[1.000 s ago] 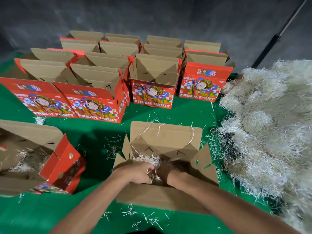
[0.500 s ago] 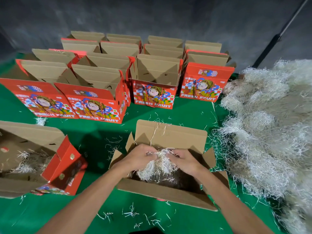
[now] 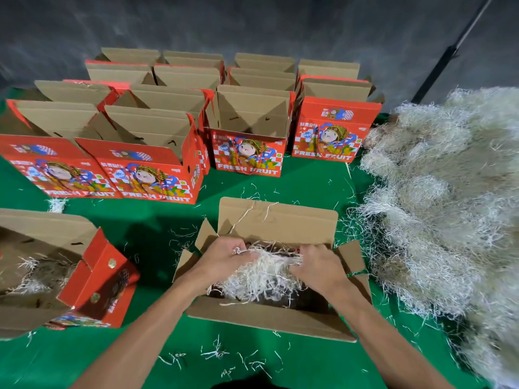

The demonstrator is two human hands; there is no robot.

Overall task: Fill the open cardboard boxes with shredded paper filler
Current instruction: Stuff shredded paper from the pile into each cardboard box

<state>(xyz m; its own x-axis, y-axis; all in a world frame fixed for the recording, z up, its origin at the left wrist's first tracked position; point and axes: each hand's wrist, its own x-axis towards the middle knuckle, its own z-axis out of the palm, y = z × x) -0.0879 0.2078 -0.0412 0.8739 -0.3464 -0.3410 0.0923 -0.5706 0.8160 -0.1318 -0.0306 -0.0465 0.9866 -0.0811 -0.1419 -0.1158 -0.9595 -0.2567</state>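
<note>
Head view: open cardboard box (image 3: 269, 318) on green worktop (image 3: 157, 228). Left hand (image 3: 222, 258) and right hand (image 3: 320, 269) each gripped shredded paper filler (image 3: 261, 273) above the box; loose filler pile (image 3: 449, 209) right of the box.

Green cloth (image 3: 295, 189) covering the surface, dark grey wall (image 3: 252, 21) behind, black pole (image 3: 446, 60) leaning top right

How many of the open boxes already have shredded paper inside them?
2: the front box, where the left hand and right hand grip a paper clump, and the box at the left edge. Upright red boxes behind look empty, but some interiors are hidden.
</note>
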